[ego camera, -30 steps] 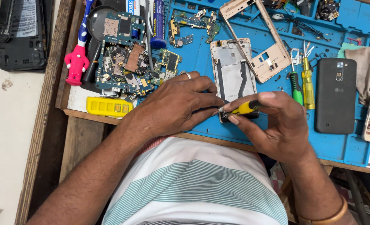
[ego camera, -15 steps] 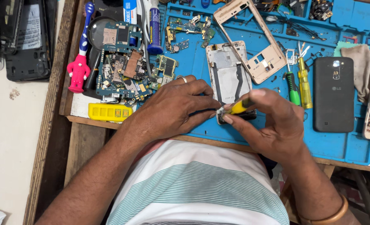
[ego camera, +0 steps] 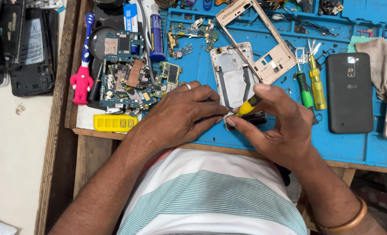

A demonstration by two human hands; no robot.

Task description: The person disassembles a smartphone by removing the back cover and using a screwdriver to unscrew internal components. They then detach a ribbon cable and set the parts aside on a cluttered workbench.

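Two hands work a yellow-handled screwdriver at the lower end of an opened phone chassis on a blue mat.

The right hand pinches the screwdriver between thumb and fingers, its tip down at the chassis's bottom edge; the left hand, a ring on one finger, closes its fingertips on that same edge, so the two hands meet there. A small dark part lies under the right hand, probably a phone piece, though it is mostly covered. The chassis lies flat near the front of the blue work mat, whose moulded compartments along the far edge hold small parts too tiny to tell apart. Just right stand a green screwdriver and another yellow one, then a black phone back. A beige phone frame leans across the chassis's top. Left on the surface, circuit boards are heaped beside a yellow tray.
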